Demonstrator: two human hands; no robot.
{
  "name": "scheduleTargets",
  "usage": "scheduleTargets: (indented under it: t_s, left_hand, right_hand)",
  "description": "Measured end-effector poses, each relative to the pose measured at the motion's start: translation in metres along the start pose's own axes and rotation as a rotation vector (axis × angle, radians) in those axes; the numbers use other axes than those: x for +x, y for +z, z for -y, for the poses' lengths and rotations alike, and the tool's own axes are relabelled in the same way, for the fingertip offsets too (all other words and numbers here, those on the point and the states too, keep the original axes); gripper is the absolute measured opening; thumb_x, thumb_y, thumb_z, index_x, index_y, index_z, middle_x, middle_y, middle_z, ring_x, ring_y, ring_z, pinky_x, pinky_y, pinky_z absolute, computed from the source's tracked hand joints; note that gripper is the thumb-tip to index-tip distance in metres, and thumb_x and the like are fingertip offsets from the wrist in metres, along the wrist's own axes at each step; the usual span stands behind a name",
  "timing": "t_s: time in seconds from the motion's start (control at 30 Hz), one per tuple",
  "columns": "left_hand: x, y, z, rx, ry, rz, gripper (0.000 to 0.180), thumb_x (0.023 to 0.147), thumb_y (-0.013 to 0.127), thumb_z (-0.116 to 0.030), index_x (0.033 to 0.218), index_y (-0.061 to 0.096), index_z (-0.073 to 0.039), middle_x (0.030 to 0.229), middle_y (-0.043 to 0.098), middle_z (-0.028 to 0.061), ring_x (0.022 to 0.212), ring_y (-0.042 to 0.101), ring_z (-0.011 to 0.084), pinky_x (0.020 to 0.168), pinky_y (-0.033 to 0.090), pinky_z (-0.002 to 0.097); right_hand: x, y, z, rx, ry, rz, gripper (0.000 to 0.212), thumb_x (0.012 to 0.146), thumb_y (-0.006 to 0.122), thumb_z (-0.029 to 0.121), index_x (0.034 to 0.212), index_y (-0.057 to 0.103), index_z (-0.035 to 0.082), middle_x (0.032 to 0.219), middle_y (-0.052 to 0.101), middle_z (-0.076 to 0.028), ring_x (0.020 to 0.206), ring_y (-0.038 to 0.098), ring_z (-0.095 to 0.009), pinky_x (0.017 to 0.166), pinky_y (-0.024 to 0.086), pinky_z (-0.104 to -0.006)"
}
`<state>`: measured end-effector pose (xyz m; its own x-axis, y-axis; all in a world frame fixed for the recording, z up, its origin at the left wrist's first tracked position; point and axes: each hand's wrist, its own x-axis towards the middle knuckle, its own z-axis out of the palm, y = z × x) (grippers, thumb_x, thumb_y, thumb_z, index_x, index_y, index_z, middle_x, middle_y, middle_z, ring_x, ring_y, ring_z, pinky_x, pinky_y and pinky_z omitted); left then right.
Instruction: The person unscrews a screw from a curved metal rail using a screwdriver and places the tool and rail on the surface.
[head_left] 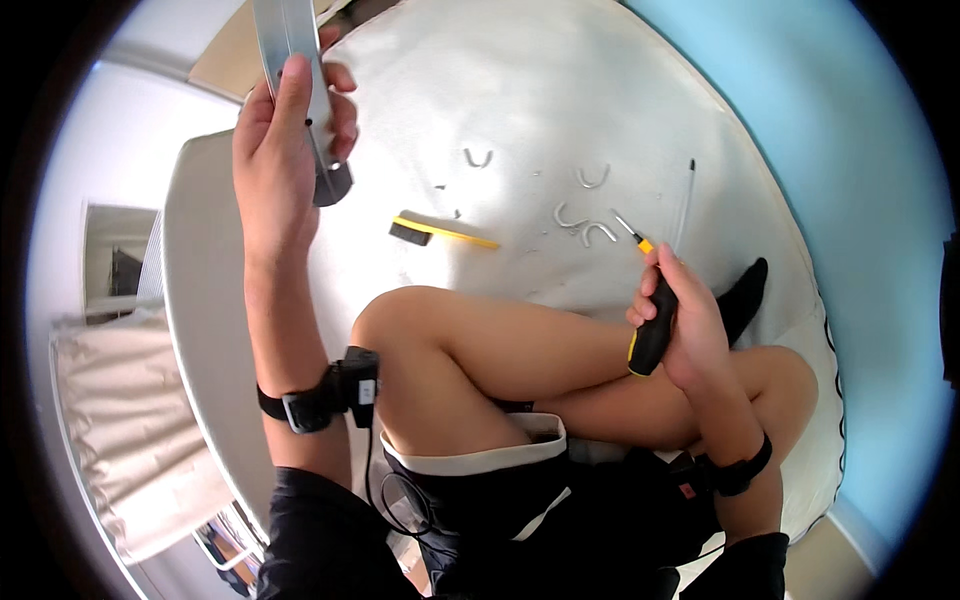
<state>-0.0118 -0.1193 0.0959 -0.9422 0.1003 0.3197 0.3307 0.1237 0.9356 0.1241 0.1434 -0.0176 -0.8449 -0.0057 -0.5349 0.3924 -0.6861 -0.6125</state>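
Observation:
Raised at the upper left, my left hand is closed around a long silver metal rail, with the thumb lying along its face. A black cap sits on the rail's lower end, and its upper end runs out of the picture. Over my crossed legs, my right hand grips a screwdriver with a black and yellow handle. The screwdriver's thin shaft points up and left, near several curved, U-shaped silver metal pieces on the white bed-like surface. The two tools are far apart.
A yellow-handled brush with dark bristles lies in front of my knee. A thin clear or white rod with a black tip is to the right. Small dark bits are scattered about. A light blue wall borders the right side.

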Motion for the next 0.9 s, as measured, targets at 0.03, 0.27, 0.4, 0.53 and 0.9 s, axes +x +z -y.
scheduleTargets:
  t_s: [0.03,0.27,0.4,0.53,0.9]
  left_hand:
    - [-0.004,-0.014,0.002,0.113,-0.04,-0.071,0.028,0.095,0.042,-0.025,0.101,0.053,0.0,0.08,0.056,0.0035,0.057,0.048,0.0075,0.047,0.036,0.0193]
    - [-0.122,-0.143,0.131,0.534,-0.591,-0.346,0.024,0.091,0.045,-0.017,0.082,0.052,0.004,0.066,0.058,0.0095,0.053,0.06,0.016,0.046,0.049,0.0284]
    - [-0.193,-0.155,0.159,0.861,-0.677,-0.5,0.034,0.087,0.046,-0.025,0.078,0.054,0.006,0.066,0.061,0.0187,0.052,0.062,0.0254,0.058,0.049,0.0372]
    - [-0.217,-0.165,0.15,1.194,-0.776,-0.322,0.033,0.085,0.044,-0.025,0.078,0.057,0.005,0.075,0.062,0.0229,0.068,0.061,0.0362,0.068,0.048,0.042]
    - [-0.27,-0.194,0.093,1.493,-1.092,0.192,0.025,0.075,0.047,-0.015,0.077,0.063,0.004,0.083,0.062,0.0252,0.081,0.061,0.0391,0.074,0.049,0.044]
  right_hand:
    - [-0.001,0.001,0.0,-0.002,-0.005,0.005,0.026,0.09,0.055,0.03,0.093,0.047,0.005,0.069,0.047,-0.003,0.056,0.043,-0.011,0.054,0.037,-0.0267]
    - [-0.006,0.007,-0.008,0.025,0.015,0.061,0.02,0.09,0.054,0.027,0.088,0.051,0.007,0.07,0.047,-0.001,0.055,0.041,-0.01,0.055,0.035,-0.026]
    - [-0.005,0.005,-0.009,-0.004,0.042,0.064,0.017,0.091,0.053,0.027,0.088,0.051,0.01,0.07,0.047,0.0,0.057,0.041,-0.009,0.055,0.034,-0.0255]
    - [-0.002,0.003,-0.011,-0.038,0.037,0.066,0.016,0.091,0.052,0.028,0.089,0.052,0.012,0.069,0.047,0.002,0.057,0.04,-0.008,0.057,0.034,-0.0247]
    - [-0.002,0.002,-0.012,-0.076,0.046,0.049,0.018,0.09,0.053,0.03,0.089,0.051,0.012,0.073,0.045,0.002,0.059,0.039,-0.008,0.058,0.032,-0.0242]
